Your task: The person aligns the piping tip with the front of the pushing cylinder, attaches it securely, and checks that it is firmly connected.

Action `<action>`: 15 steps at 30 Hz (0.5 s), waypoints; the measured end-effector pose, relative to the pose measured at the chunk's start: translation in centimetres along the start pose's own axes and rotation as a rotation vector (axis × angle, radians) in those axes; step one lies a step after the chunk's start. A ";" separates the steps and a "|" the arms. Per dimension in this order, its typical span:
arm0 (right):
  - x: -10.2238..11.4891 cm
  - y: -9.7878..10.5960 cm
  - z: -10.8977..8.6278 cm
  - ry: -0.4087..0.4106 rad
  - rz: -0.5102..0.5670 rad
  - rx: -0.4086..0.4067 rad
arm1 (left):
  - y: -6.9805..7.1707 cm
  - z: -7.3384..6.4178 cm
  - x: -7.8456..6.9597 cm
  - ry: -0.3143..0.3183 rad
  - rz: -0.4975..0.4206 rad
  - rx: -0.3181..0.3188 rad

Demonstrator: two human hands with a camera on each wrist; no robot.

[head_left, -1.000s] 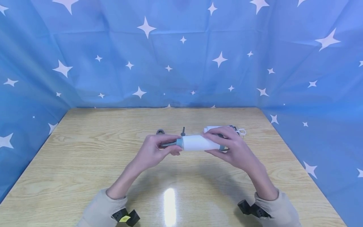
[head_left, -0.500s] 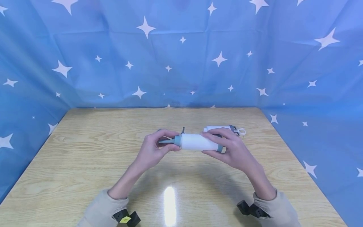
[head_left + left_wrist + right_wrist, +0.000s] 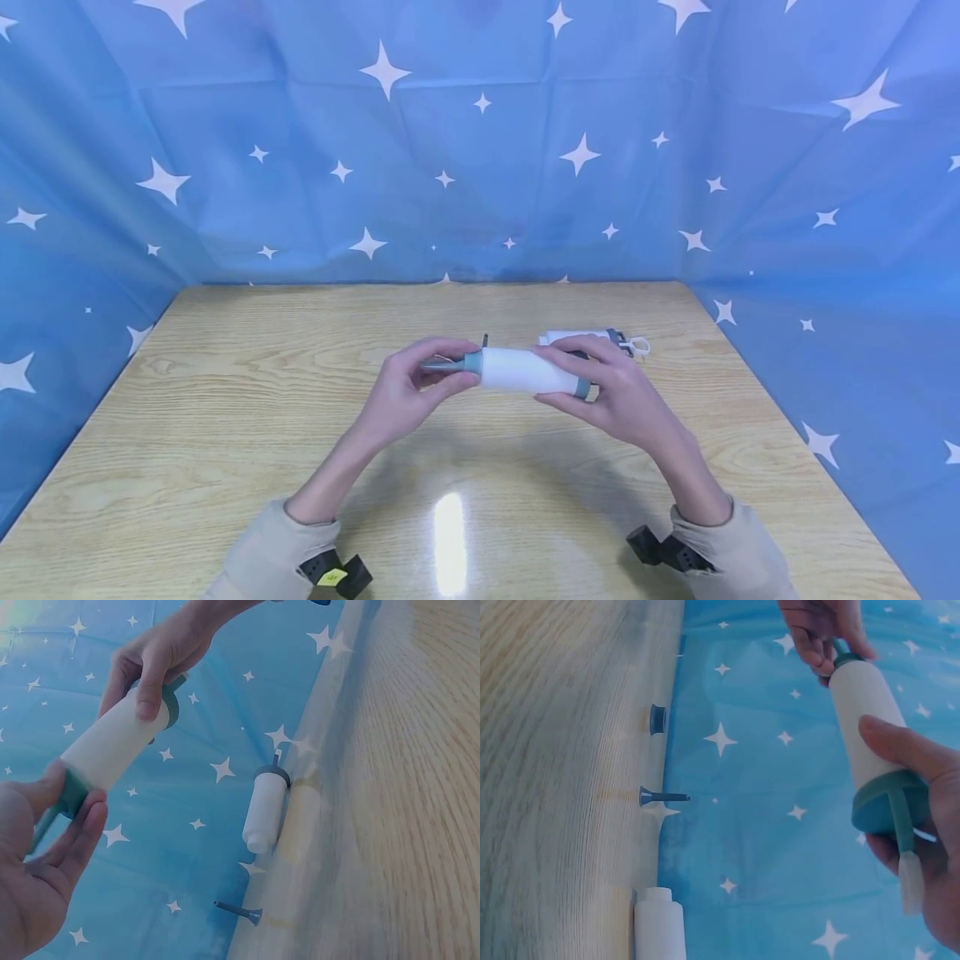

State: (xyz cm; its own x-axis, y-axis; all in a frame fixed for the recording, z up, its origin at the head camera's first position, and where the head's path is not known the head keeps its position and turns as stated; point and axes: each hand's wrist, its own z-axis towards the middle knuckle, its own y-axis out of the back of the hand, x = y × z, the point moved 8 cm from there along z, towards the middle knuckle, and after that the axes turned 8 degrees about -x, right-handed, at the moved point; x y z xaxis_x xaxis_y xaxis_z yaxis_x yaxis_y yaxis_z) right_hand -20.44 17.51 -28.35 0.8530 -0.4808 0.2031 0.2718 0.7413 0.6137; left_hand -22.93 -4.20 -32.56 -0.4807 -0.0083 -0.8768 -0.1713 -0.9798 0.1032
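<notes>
A white syringe-like tube (image 3: 525,371) lies sideways between both hands, held up over the table. My left hand (image 3: 408,392) pinches the teal collar (image 3: 73,793) at its left end between thumb and fingers, and the pointed teal nozzle (image 3: 442,365) extends into that palm. At the other end my right hand (image 3: 618,383) grips the barrel, thumb on the white wall, fingers round the far side. The teal end cap (image 3: 885,802) shows in the right wrist view, with a rod (image 3: 901,821) ending in a pale tip (image 3: 910,881).
Behind the right hand on the table (image 3: 262,400) lies a second white tube (image 3: 577,337) with a dark cap and ring handle. A small dark nozzle (image 3: 660,796) stands near it. A dark round fitting (image 3: 657,720) sits farther left. A starry blue cloth (image 3: 480,208) surrounds the table.
The tube has risen slightly, and the left fingers have shifted their hold around the teal collar. The right hand keeps its grip. The dark round fitting is now hidden behind the left hand in the head view.
</notes>
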 end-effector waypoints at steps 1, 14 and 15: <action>0.0 0.0 0.0 0.003 -0.002 0.001 | 0.0 0.0 0.1 0.012 -0.001 0.002; 0.5 0.0 0.3 0.041 0.001 -0.013 | 0.2 0.0 0.1 0.046 0.004 -0.040; 0.5 0.0 0.3 0.038 0.001 -0.010 | 0.2 0.0 0.1 0.037 0.013 -0.046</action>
State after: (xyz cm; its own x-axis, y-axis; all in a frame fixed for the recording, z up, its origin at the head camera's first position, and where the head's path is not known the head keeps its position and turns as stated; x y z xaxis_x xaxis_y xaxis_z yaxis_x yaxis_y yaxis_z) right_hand -20.13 17.14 -28.00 0.8696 -0.4621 0.1739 0.2755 0.7465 0.6057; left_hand -22.98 -4.41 -32.60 -0.4504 -0.0272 -0.8924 -0.1257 -0.9876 0.0935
